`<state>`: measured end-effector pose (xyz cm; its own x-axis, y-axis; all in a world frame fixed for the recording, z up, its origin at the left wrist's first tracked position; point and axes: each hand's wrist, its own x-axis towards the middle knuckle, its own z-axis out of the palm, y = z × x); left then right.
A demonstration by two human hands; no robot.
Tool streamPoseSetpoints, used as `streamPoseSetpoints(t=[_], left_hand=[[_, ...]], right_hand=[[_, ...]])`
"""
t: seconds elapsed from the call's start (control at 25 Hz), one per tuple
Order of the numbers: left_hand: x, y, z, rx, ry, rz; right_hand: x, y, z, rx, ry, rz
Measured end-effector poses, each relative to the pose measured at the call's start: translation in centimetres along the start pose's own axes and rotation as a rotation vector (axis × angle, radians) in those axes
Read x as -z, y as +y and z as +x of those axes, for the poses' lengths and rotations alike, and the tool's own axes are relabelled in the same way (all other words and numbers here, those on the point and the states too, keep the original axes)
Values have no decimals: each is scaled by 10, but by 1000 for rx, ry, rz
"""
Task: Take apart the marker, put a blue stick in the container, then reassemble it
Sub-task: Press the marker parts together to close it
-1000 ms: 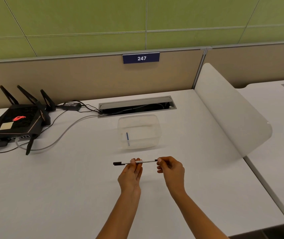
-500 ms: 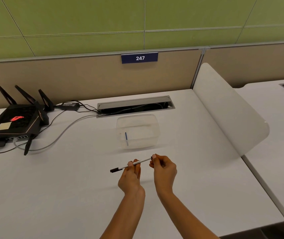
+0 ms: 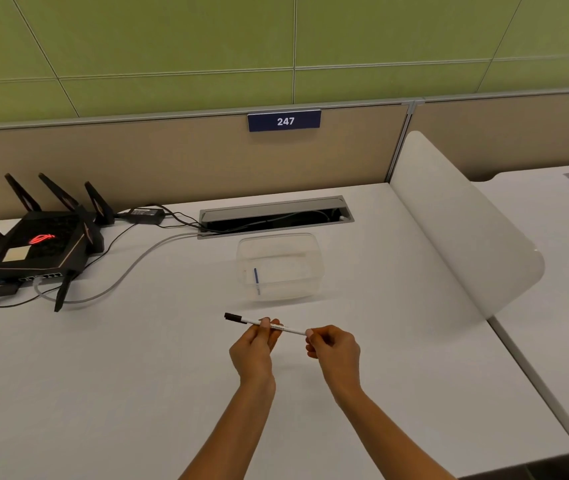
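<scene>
A thin white marker [image 3: 246, 320] with a black cap on its left end is held above the white desk. My left hand [image 3: 254, 348] pinches its barrel near the middle. My right hand [image 3: 332, 348] grips its right end between the fingertips, which hide that end. The marker tilts slightly down to the right. Behind it stands a clear plastic container [image 3: 312, 271], and a short blue stick [image 3: 256, 276] lies inside at its left side.
A black router [image 3: 39, 242] with upright antennas and several cables sits at the back left. A cable slot [image 3: 274, 215] is cut into the desk behind the container. A white curved divider [image 3: 456, 220] rises along the desk's right edge.
The marker's left end has risen, so it now tilts down to the right instead of down to the left. Both hands keep their hold and have shifted slightly right.
</scene>
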<state>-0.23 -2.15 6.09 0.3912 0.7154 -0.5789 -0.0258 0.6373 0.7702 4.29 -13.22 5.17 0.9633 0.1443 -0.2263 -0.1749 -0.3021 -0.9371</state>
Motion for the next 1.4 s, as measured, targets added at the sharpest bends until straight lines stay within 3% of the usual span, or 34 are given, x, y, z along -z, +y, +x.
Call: streamPoseSetpoints(t=[0.2, 0.4, 1.4], left_hand=[[8, -6, 10, 9, -116, 259], [8, -18, 11, -12, -202, 490], [8, -49, 22, -48, -263, 1025]], right_hand=[[6, 17, 0, 32, -144, -310], [0, 21, 1, 97, -211, -420], [-28, 49, 14, -82, -163, -492]])
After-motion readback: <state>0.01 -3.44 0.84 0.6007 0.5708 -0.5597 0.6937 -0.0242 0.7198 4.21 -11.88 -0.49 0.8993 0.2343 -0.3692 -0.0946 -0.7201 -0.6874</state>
